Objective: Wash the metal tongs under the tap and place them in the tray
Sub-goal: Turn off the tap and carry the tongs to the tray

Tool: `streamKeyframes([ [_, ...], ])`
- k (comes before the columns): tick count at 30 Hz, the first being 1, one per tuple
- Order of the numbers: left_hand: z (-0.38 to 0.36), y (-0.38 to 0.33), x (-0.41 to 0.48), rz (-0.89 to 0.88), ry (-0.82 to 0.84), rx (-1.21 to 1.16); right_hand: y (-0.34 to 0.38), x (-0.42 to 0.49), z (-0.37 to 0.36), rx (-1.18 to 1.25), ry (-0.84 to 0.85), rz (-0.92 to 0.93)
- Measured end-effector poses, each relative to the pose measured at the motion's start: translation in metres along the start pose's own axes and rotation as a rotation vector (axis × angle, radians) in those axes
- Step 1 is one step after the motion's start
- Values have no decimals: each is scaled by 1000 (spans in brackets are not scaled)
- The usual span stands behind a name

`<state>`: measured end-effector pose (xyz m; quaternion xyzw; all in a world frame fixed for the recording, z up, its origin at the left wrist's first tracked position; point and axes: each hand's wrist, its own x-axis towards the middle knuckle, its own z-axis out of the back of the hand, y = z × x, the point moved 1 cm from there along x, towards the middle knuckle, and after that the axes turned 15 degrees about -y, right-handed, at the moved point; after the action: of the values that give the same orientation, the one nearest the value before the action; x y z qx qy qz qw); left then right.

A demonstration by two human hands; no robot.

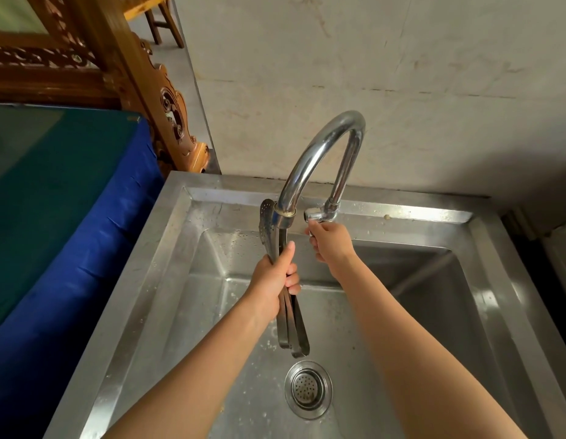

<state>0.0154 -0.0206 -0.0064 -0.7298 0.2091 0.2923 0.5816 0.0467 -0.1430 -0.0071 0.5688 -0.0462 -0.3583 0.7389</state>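
- Your forearms reached in from the bottom edge over the steel sink (186,248), above its drain strainer (308,389).
- Your left hand (275,277) gripped the metal tongs (289,324) round the middle, fingers wrapped tight and thumb lying up along them, arms squeezed together.
- You held the tongs nearly upright over the basin: the perforated head was up beside the tap spout (319,144), partly behind its mouth, and the looped end hung low.
- Your right hand (331,243) had its fingers curled on the tap lever (313,214), gripping it from below.
- To your left lay a blue cloth (85,248), with a carved wooden frame (167,99) behind it.
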Motion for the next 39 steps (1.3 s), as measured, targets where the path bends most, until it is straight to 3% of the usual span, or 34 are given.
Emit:
streamKeyframes([
  [7, 4, 1, 0, -82, -26, 33, -17, 4, -2, -5, -23, 47],
  [11, 9, -3, -7, -110, -75, 85, -15, -10, 7, -158, -42, 6],
  [14, 8, -4, -18, -41, -97, 49, -26, -54, 28, -254, 168, 4],
  [17, 3, -3, -37, -16, -119, 34, -35, -107, 57, -137, 478, 34],
  [19, -5, 1, -57, -21, -123, 52, -35, -127, 73, -132, 546, 100],
  [22, -20, 11, -96, -2, -104, 95, -34, -145, 99, -322, 453, 230],
  [30, -66, 12, -197, 10, 151, 215, -16, -190, 192, -406, 290, 189],
  [34, -95, -15, -243, -111, 302, 289, 27, -206, 240, -455, 58, 285],
  [39, -121, -50, -302, -312, 425, 324, 90, -241, 287, -293, -183, 375],
])
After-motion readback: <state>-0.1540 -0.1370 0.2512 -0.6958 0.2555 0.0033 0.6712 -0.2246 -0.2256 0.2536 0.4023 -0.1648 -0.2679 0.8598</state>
